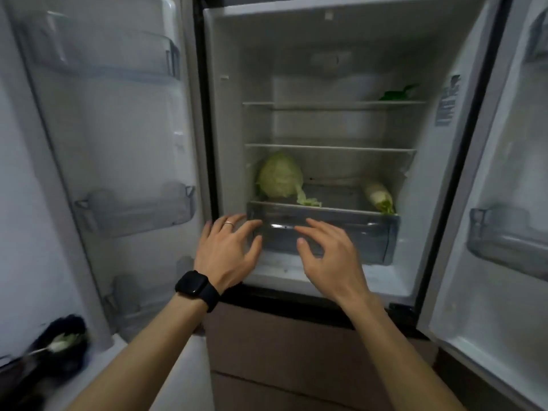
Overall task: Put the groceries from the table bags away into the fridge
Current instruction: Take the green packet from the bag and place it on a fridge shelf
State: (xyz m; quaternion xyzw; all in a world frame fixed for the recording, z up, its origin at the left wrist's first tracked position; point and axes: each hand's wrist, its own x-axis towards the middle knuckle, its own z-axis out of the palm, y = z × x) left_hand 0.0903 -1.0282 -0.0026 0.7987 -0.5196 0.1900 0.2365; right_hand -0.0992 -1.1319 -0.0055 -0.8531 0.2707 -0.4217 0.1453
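Both hands empty, fingers spread loose: left hand [226, 247] & right hand [327, 250] sit just in front of the drawer [370, 235], w/ cabbage [280, 175] & radish [378, 195] lying just beyond the fingertips, so prob. best to press evenly w/ both palms so it slides in square.

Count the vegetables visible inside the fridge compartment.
3: a cabbage at left over the drawer, a white radish at right, and something leafy green on the top shelf. Others may be hidden.
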